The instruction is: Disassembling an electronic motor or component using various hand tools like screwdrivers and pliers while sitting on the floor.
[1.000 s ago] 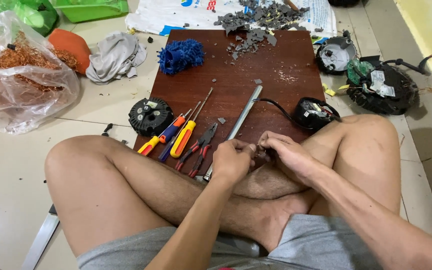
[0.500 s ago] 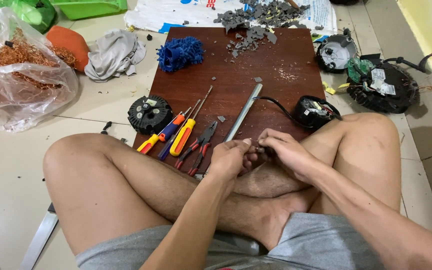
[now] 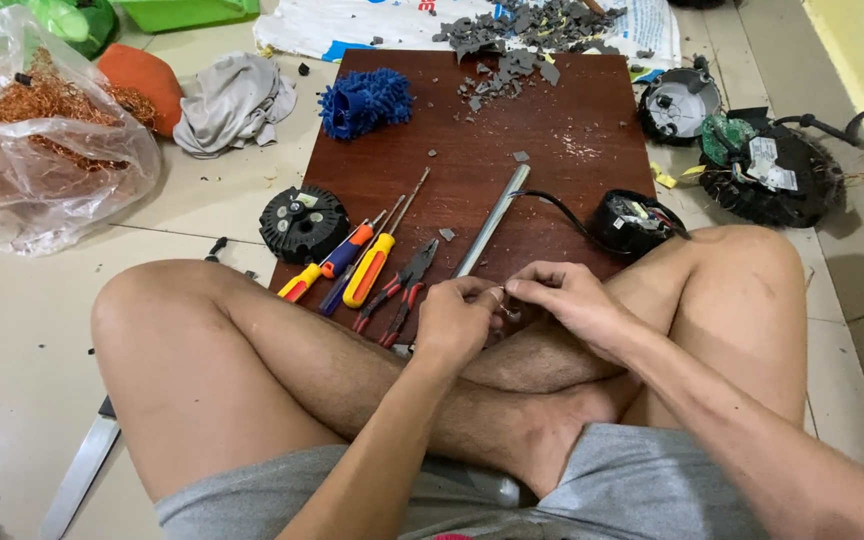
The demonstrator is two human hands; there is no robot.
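Pale floor tiles fill the frame, with a dark reddish wooden board [image 3: 552, 160] laid flat in the upper middle as the surface. The person sits cross-legged at its lower edge, knees spread wide to both sides. Left hand [image 3: 457, 320] and right hand [image 3: 567, 300] meet fingertip to fingertip at centre frame, both pinched shut on a tiny metal part [image 3: 504, 308], too small to make out properly.

Just left of the hands lie yellow- and orange-handled screwdrivers [image 3: 367, 270] and red-handled pliers [image 3: 402, 290], with a smooth metal tube [image 3: 492, 220] angled alongside. A round black ribbed housing [image 3: 302, 222] hangs off the board's left edge; a black wired unit [image 3: 632, 222] sits by the right knee. Grey broken bits [image 3: 522, 40] litter the top of the board, next to a fuzzy blue mop head [image 3: 364, 102]. Far left, a clear plastic bag of copper wire [image 3: 42, 140] and a crumpled grey rag [image 3: 232, 100]. The board's middle is fairly open.
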